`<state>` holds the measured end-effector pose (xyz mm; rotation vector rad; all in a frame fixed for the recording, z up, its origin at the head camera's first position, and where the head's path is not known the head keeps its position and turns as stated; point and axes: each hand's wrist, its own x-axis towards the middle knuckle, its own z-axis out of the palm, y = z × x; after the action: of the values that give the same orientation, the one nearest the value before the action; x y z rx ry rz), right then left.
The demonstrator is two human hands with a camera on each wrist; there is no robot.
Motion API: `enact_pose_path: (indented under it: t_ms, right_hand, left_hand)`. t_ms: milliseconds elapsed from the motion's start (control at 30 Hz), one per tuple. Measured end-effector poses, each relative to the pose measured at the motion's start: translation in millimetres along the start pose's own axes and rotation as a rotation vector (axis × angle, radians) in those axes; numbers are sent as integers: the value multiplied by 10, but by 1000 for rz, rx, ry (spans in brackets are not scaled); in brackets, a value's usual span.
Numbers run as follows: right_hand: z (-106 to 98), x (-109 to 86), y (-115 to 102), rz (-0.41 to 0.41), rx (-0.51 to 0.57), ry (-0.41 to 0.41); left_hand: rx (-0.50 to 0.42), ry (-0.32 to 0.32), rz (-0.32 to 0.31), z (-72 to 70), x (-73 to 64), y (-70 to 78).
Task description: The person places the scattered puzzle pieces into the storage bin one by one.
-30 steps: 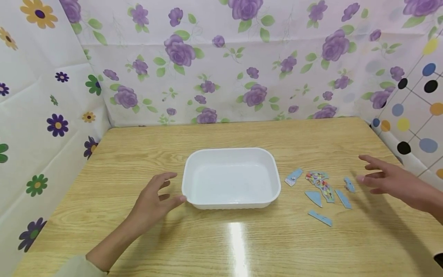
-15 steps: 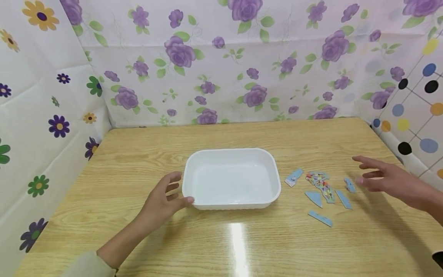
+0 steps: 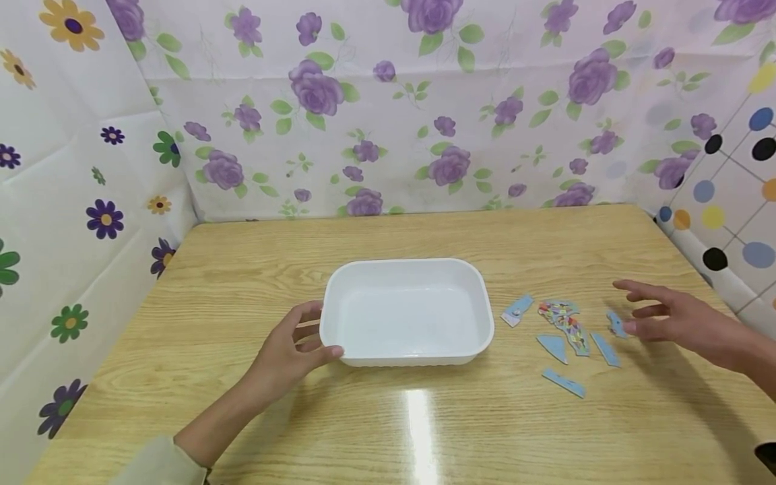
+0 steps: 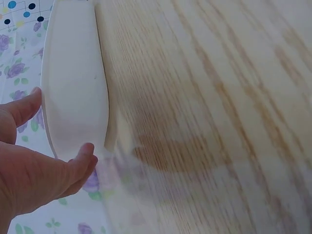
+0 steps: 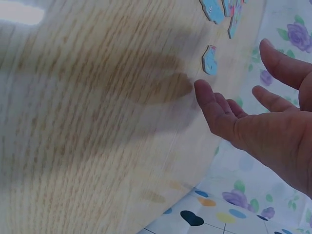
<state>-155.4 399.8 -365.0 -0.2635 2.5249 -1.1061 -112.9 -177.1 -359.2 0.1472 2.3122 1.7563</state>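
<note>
A white plastic tray point(image 3: 406, 320) stands on the wooden table. My left hand point(image 3: 283, 350) is at its near left corner, fingers along the left side and thumb at the front rim. In the left wrist view, this hand's fingertips lie at the outer wall of the tray point(image 4: 75, 73). My right hand point(image 3: 682, 320) hovers with fingers apart over the right side of the table. Its thumb tip overlaps a small light-blue puzzle piece point(image 3: 615, 325), which appears flat on the wood in the right wrist view, near that hand point(image 5: 263, 112).
Several flat pieces lie between the tray and my right hand: a multicoloured piece point(image 3: 572, 331), a blue triangular piece point(image 3: 553, 347), a blue strip point(image 3: 564, 382) and others. Flowered sheets point(image 3: 376, 121) line the back and left of the table point(image 3: 339, 431); a dotted sheet borders the right.
My left hand has moved right, up to the tray's corner. My right hand has shifted slightly left and lower, its thumb now overlapping the small blue piece.
</note>
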Motion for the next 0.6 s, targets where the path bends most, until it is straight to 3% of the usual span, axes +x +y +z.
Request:
enact_pose_path:
  t_ms: [200, 600]
  right_hand:
    - [27, 0, 43, 9, -19, -1]
    - [125, 37, 139, 12, -79, 27]
  left_hand:
    - [-23, -30, 17, -4, 3, -8]
    - [45, -29, -12, -20, 15, -21]
